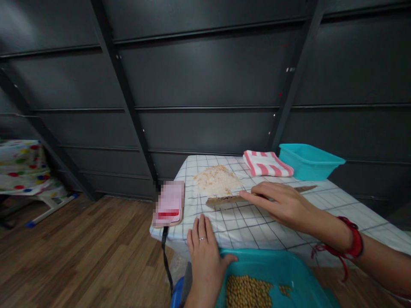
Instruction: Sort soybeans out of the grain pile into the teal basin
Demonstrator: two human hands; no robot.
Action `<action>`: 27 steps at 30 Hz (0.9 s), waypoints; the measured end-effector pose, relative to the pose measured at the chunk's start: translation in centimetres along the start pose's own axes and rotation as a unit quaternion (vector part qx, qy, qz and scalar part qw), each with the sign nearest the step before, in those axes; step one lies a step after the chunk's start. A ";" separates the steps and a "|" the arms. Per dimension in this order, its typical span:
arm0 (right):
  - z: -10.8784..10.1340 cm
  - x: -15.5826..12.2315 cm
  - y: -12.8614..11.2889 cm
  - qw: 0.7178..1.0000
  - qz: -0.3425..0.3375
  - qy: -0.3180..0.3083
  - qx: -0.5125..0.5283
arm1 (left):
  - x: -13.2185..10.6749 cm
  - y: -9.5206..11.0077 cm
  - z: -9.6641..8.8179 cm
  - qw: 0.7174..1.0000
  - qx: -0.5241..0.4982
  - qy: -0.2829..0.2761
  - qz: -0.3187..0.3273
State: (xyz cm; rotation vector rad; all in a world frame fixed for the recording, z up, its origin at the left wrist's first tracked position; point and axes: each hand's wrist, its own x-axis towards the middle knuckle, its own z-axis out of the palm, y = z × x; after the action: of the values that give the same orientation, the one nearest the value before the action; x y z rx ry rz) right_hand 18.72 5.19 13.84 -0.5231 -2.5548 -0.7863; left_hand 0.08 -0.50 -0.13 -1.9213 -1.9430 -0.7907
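Observation:
My right hand [282,203] is closed on a brown strip that looks like cardboard [224,200], with its edge down on the checked tablecloth. Just beyond the strip lies a flattened heap of white grains mixed with yellowish ones [218,180]. My left hand [204,252] is at the table's front edge, its fingers stretched out on the cloth and its thumb over the rim of a teal basin [260,255]. Inside that basin are many yellow-brown beans [247,291]; its near part is cut off by the frame.
On the table's left corner lies a blurred pink phone [169,203] with a black strap [165,252]. A folded pink-and-white towel [266,163] and a second teal basin [308,162] stand at the back right. Dark panelled wall [208,68] rises behind the table.

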 end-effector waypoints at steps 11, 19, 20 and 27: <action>-0.1 0.1 -0.3 1.000 -0.011 0.001 -0.001 | 0.0 0.0 0.0 1.000 0.005 -0.003 0.005; -0.6 -0.8 -0.6 1.000 -0.017 0.011 -0.003 | -0.3 -0.6 0.5 1.000 -0.011 -0.024 0.017; -0.6 -0.9 -0.6 1.000 -0.015 0.009 -0.006 | -0.3 -0.7 0.5 0.999 -0.012 -0.027 0.018; -1.0 -0.9 -0.9 1.000 -0.018 0.015 0.005 | -0.3 -0.7 0.7 0.999 -0.001 -0.025 0.020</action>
State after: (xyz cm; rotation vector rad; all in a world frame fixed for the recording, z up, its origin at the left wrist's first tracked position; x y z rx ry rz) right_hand 19.33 3.69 13.77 -0.4611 -2.5462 -0.7864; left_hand -0.49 -0.34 -0.97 -1.9932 -1.9268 -0.7394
